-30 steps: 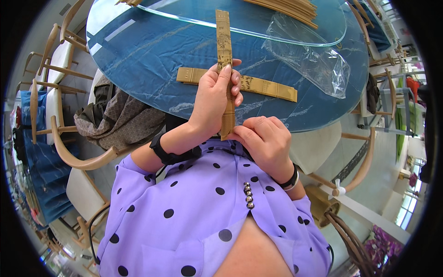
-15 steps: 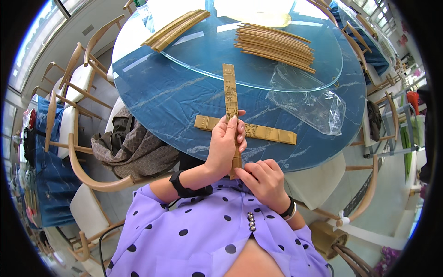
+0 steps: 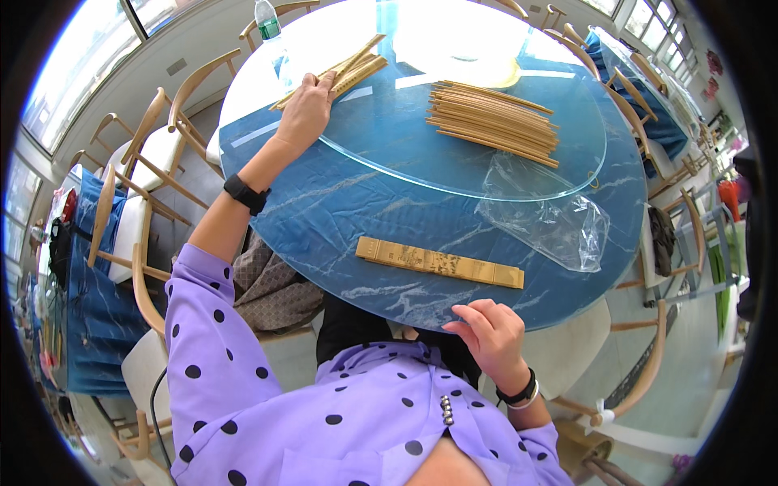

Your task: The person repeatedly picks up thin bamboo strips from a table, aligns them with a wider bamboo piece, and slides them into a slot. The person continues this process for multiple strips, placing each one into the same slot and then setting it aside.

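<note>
My left hand (image 3: 306, 109) reaches to the far left of the table, fingers closed on a narrow gold paper chopstick sleeve (image 3: 362, 53). That sleeve lies slanted over a small pile of similar gold sleeves (image 3: 361, 74); the fingers hide part of both. Near the table's front edge, my right hand (image 3: 492, 336) hovers with loosely curled fingers, thumb apart from them and nothing visible between. In front of it lies a flat stack of gold sleeves (image 3: 439, 262) with dark print. A row of brown chopsticks (image 3: 494, 121) rests on the glass turntable (image 3: 381, 172).
A crumpled clear plastic bag (image 3: 559, 223) lies partly over the turntable's right edge. The round table has a blue marbled cover (image 3: 324, 182). A water bottle (image 3: 267, 20) stands at the back left. Wooden chairs (image 3: 154, 174) surround the table, one with a patterned cloth item (image 3: 275, 287).
My left hand has carried the gold sleeve from in front of me to the far-left pile. My right hand has let go of its lower end and stays near the edge.
</note>
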`<state>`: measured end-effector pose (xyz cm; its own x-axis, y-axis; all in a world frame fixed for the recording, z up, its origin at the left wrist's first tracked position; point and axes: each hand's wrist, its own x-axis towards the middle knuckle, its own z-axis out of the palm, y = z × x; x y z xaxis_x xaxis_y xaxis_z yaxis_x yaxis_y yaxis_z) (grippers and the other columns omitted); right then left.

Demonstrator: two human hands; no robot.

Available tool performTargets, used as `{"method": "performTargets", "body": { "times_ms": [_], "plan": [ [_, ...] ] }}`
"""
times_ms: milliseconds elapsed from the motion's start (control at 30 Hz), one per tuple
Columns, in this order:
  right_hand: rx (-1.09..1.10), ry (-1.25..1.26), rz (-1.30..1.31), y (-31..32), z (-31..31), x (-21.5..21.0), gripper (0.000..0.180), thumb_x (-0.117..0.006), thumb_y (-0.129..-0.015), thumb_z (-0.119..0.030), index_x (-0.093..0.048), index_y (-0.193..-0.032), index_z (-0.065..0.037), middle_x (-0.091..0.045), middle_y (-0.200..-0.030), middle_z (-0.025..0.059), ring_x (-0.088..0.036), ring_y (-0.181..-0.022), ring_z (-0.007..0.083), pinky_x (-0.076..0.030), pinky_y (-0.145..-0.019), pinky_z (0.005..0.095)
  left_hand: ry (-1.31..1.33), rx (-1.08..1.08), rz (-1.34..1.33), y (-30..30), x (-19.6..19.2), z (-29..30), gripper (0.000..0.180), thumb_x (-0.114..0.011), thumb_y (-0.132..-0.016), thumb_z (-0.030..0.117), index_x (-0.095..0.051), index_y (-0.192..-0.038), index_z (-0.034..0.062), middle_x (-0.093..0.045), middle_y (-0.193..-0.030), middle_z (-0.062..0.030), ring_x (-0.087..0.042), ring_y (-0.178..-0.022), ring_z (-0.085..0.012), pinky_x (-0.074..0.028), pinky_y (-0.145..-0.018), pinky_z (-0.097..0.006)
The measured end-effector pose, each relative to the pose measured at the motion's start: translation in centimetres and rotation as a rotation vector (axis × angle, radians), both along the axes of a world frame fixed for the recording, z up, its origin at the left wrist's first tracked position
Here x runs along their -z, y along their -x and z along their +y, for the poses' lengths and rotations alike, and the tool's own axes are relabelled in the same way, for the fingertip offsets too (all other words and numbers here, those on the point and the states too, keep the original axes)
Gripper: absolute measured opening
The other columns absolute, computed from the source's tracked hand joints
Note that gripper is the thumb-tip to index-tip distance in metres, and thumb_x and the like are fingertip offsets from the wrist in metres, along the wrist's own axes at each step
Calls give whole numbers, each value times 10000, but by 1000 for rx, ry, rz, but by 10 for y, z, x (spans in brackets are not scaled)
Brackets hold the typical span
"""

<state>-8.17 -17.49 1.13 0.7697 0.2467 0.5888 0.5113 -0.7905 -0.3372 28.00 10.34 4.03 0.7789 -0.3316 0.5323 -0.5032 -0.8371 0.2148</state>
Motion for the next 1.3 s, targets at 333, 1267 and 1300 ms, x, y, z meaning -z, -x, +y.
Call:
{"method": "performTargets", "body": {
  "times_ms": [333, 1267, 1300],
  "plan": [
    [119, 133, 44, -12, -38, -22, 244, -857, -760, -183, -696, -907, -73, -644, -819, 48, -597, -620, 225, -474, -545, 334, -279, -108, 223, -137, 29, 36, 432, -462, -1065, 263, -535, -1444, 70, -525, -1348, -253, -518, -1285, -404, -438, -1090, -450],
    [109, 682, 111, -262, -136, -21, 171, -677, -932, -182, -636, -998, -30, -620, -1021, 108, -598, -1042, 291, -495, -946, 408, 302, 247, 318, 243, 25, -13, 365, -672, -920, 58, -630, -1277, -2, -564, -1222, -147, -505, -1151, -319, -444, -995, -403],
    [85, 681, 120, -264, -138, -21, 158, -667, -938, -174, -628, -986, -29, -619, -1018, 110, -597, -1041, 292, -492, -945, 410, 335, 245, 321, 250, 34, -17, 349, -666, -922, 50, -635, -1266, 0, -567, -1218, -146, -507, -1146, -327, -450, -984, -400]
  ]
}}
